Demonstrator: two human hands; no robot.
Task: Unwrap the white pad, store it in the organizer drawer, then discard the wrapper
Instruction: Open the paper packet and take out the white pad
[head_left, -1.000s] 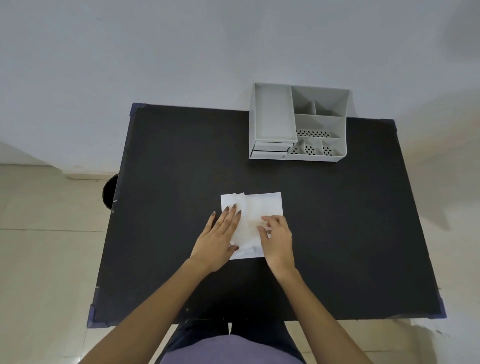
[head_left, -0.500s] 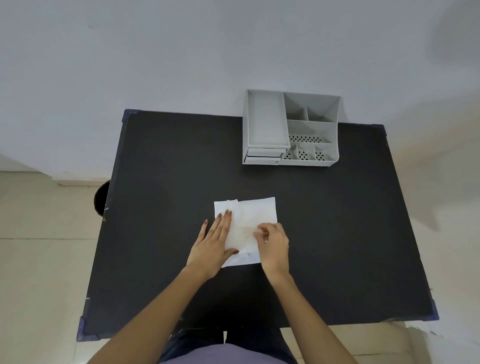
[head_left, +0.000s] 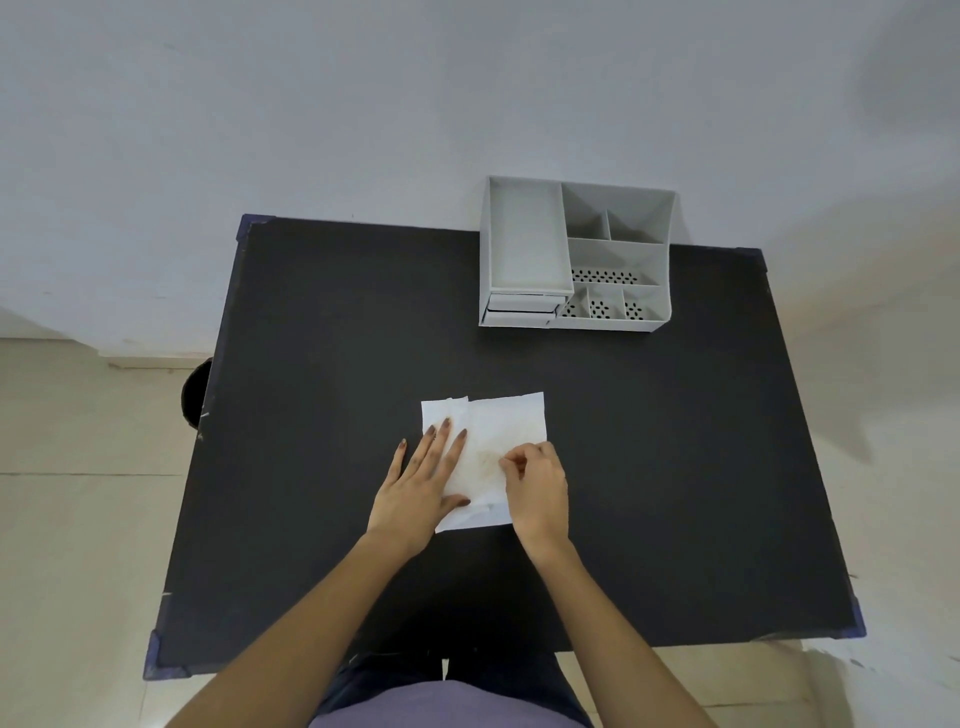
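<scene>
a left hand (head_left: 415, 493) lies flat on the wrapped white pad (head_left: 493, 441) at the worktop's (head_left: 311, 364) centre while the right hand (head_left: 537, 483) pinches its wrapper; unwrapping barely begun, organizer (head_left: 576, 254) at one o'clock, drawers closed, wrapper undiscarded.

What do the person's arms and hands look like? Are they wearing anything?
Both arms are bare, with no sleeves, watch or bracelets showing. The left hand has long nails painted dark. The right hand shows no rings or gloves; its nails are hidden. Lower down, a purple top and dark trousers show.
</scene>
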